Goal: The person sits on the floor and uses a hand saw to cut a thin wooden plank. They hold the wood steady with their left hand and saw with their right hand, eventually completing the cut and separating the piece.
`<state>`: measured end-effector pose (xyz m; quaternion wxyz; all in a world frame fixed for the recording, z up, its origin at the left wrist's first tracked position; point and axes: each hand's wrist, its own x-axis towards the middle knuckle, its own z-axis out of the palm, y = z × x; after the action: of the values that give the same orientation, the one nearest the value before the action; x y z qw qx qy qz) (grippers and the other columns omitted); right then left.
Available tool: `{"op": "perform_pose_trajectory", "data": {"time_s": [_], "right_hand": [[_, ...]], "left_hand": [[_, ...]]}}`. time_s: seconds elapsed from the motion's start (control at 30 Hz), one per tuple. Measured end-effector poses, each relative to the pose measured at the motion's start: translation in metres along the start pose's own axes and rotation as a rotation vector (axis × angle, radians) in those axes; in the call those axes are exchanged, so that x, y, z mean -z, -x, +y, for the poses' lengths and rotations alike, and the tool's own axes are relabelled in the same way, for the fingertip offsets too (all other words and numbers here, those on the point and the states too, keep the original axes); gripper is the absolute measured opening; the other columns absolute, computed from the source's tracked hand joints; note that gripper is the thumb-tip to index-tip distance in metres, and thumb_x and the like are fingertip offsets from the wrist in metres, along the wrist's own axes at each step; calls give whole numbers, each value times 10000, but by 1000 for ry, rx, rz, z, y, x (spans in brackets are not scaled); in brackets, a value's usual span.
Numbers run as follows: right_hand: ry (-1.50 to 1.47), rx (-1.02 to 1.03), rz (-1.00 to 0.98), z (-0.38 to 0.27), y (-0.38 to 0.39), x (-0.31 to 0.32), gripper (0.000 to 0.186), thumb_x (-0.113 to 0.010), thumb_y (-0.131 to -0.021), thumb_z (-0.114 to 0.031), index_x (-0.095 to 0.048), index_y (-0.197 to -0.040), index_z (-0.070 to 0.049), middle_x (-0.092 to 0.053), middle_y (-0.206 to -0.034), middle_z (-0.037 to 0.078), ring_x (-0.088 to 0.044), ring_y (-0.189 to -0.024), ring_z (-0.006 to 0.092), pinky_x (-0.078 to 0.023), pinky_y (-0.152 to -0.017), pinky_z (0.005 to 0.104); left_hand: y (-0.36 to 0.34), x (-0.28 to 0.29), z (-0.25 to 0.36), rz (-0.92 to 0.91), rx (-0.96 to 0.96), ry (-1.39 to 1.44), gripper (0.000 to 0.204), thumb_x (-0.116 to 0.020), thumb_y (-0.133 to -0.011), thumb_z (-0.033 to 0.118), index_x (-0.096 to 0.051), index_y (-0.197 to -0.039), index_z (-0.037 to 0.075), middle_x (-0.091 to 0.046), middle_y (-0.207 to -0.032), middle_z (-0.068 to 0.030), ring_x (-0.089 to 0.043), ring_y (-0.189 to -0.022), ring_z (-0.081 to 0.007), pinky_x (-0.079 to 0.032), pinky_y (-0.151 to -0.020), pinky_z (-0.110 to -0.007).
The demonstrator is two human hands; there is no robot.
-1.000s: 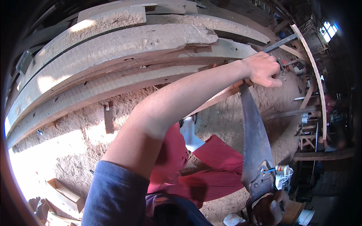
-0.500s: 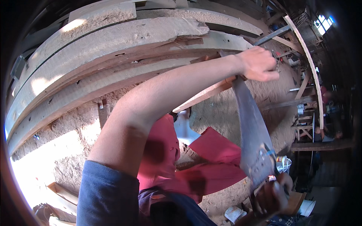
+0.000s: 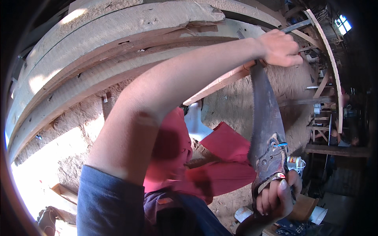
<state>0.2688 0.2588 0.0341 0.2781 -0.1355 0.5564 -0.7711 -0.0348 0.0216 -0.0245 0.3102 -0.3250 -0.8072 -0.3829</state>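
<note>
My right hand (image 3: 275,196) is wrapped around the dark, worn handle of a handsaw (image 3: 267,110) at the lower right. The toothed edge of its broad blade faces left, and a blue piece sticks out near the handle. Farther off, the blade meets the end of a narrow wooden strip (image 3: 224,82). Past my left forearm, the saw's tip shows again. My left hand (image 3: 280,48) is closed in a fist just beyond the blade, by the strip's end. Whatever its fingers hold is hidden.
Long thick timber beams (image 3: 118,39) lie across the far left. My legs in red trousers (image 3: 220,177) are below on the dirt floor. White buckets (image 3: 318,215) stand at the lower right, near a wooden box (image 3: 303,207). Timber frames (image 3: 321,128) line the right side.
The saw and my right hand have moved forward, away from my body. The blurred handle is now sharp. My left hand stays closed by the strip's end while the view has shifted slightly.
</note>
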Motion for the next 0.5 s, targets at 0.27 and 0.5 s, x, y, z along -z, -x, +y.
{"op": "perform_pose_trajectory", "data": {"time_s": [0.27,0.5], "right_hand": [[-196,-101,-641,7,-12,42,486,-323,-1076,-155,-145,-1526,-181,-523,-701,131,-551,-518,233,-491,-469,360],[-462,-52,-644,21,6,38,301,-277,-1071,-94,-235,-1367,-128,-551,-715,172,-534,-489,250,-512,-515,410]], "left_hand": [[-11,-7,-22,-62,29,-63,624,-377,-974,507,-707,-894,-17,-698,-900,-264,-683,-876,-430,-527,-836,-515],[-16,-12,-32,32,-78,-75,436,-416,-975,404,-638,-907,34,-642,-884,-257,-624,-884,-450,-479,-828,-530]]}}
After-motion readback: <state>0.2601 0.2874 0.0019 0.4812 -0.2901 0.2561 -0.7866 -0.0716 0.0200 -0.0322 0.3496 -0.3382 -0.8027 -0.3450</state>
